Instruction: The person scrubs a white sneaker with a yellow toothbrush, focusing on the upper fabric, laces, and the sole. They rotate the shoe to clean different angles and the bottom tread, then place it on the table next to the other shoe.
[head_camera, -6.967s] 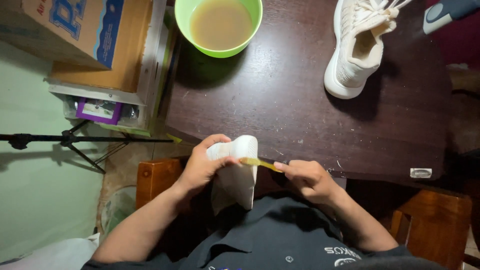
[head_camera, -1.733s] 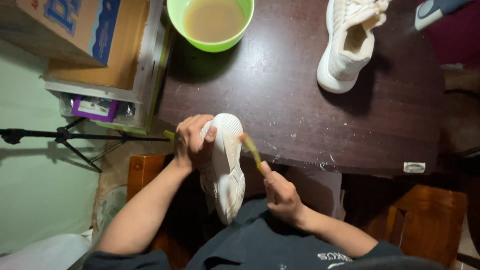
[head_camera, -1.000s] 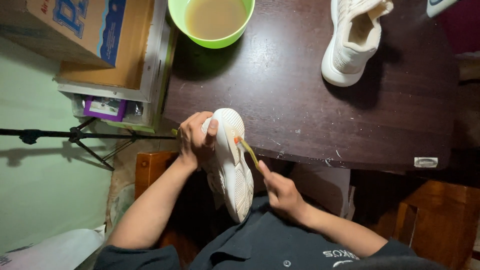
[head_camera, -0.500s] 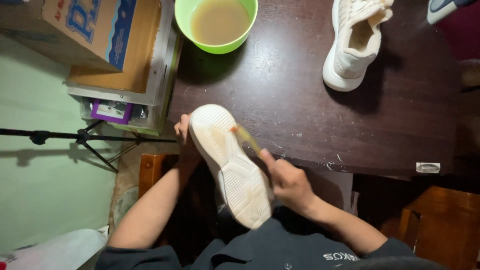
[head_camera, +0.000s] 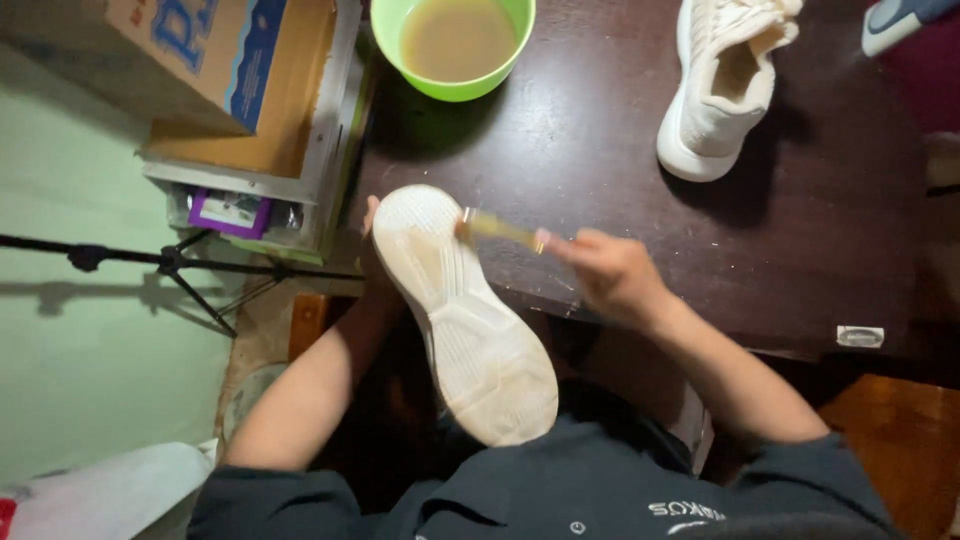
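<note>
While a dark wooden worktop (head_camera: 620, 170) fills the upper part of the head view, a person in a dark shirt sits at its near edge with both arms raised in front of the chest. A cardboard box (head_camera: 215, 60) rests on a stack of flat items to the left of the worktop, above a pale green floor where a black tripod (head_camera: 170, 262) stands. Held sole-up between the person's body and the worktop edge is a white sneaker (head_camera: 462, 315), its toe pointing toward the worktop and its heel near the chest. The left hand (head_camera: 372, 235) grips this sneaker from underneath and is mostly hidden behind it, with only fingertips showing at the toe's left rim. A second white sneaker (head_camera: 720, 85) sits upright on the worktop at the upper right, well apart from the first. A green bowl (head_camera: 452, 45) of murky brownish liquid stands at the worktop's far left. The right hand (head_camera: 610, 275) is clenched around the handle of a small yellowish brush (head_camera: 497, 228), whose head touches the sole near the toe. A small white tag (head_camera: 860, 336) lies near the worktop's right front edge.
</note>
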